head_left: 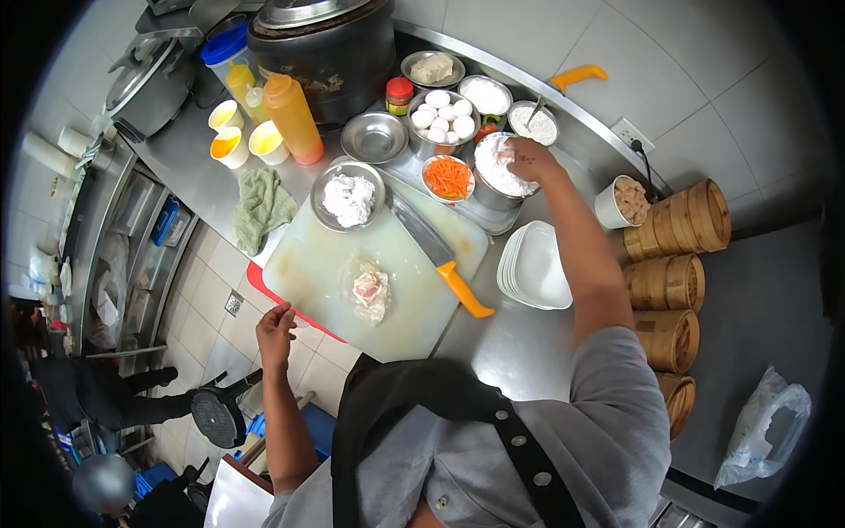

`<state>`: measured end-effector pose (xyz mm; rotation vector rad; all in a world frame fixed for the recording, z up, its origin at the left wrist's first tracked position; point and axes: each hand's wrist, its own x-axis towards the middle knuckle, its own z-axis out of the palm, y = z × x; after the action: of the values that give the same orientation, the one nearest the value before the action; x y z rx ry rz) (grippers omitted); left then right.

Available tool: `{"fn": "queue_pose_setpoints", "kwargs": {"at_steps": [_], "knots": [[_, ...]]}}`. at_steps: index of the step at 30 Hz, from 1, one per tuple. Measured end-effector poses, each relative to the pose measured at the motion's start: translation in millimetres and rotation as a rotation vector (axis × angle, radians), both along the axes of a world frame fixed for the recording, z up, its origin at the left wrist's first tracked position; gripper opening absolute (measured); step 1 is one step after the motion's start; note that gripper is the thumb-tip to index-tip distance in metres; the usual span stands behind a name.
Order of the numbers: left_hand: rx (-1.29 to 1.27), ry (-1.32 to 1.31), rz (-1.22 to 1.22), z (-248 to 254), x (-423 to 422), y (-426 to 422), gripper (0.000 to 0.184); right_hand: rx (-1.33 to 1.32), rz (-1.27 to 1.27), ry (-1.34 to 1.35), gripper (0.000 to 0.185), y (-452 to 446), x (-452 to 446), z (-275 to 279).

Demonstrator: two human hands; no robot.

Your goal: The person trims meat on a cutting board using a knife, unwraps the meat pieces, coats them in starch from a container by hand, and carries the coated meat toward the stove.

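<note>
My right hand [528, 163] reaches into a metal bowl of white powder [495, 165], its fingertips hidden in the powder. Close to the front left edge of the white cutting board [409, 308], my left hand [276, 326] hangs in the air with its fingers curled together; whether anything is between them is too small to tell. A pale, floury lump of food [371, 290] lies on the board. Behind it is a metal bowl with a white clump [349, 199]. A knife with an orange handle [464, 289] rests on the board's right side.
Bowls of eggs [442, 118] and shredded carrot [448, 179] stand at the back. White dishes [537, 266] are stacked right of the board, beyond them bamboo steamers [678, 220]. Sauce bottles [293, 119] and a green cloth [262, 209] are at left. Another person [97, 396] is at lower left.
</note>
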<state>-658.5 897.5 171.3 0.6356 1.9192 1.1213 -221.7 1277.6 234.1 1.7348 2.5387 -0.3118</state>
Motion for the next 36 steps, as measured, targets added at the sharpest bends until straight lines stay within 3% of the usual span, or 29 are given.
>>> {"fn": "queue_pose_setpoints", "kwargs": {"at_steps": [5, 11, 14, 17, 21, 27, 36], "knots": [[-0.011, -0.041, 0.038, 0.2, -8.3, -14.2, 0.030, 0.100, 0.256, 0.073, 0.034, -8.0, -1.5, 13.9], [0.025, -0.114, 0.069, 0.2, -8.7, -15.4, 0.025, 0.191, 0.426, 0.075, 0.028, -15.7, -0.8, -26.3], [0.033, -0.113, 0.058, 0.6, -9.0, -14.3, 0.024, -0.031, 0.363, -0.024, 0.034, -15.9, -3.4, -15.1], [0.037, -0.121, 0.053, 0.4, -8.8, -14.1, 0.024, -0.046, 0.290, 0.085, 0.032, -2.3, 6.9, -24.2], [0.044, -0.124, 0.051, 0.9, -8.5, -15.9, 0.023, 0.242, 0.346, 0.240, 0.035, -9.8, 17.3, 0.2], [0.039, -0.121, 0.031, 0.8, -9.7, -16.5, 0.027, 0.095, 0.240, 0.094, 0.053, -6.9, 19.6, -2.5], [0.026, -0.094, 0.041, 3.7, -9.5, -17.2, 0.023, 0.138, 0.144, 0.021, 0.052, 2.9, 4.4, -23.9]]}}
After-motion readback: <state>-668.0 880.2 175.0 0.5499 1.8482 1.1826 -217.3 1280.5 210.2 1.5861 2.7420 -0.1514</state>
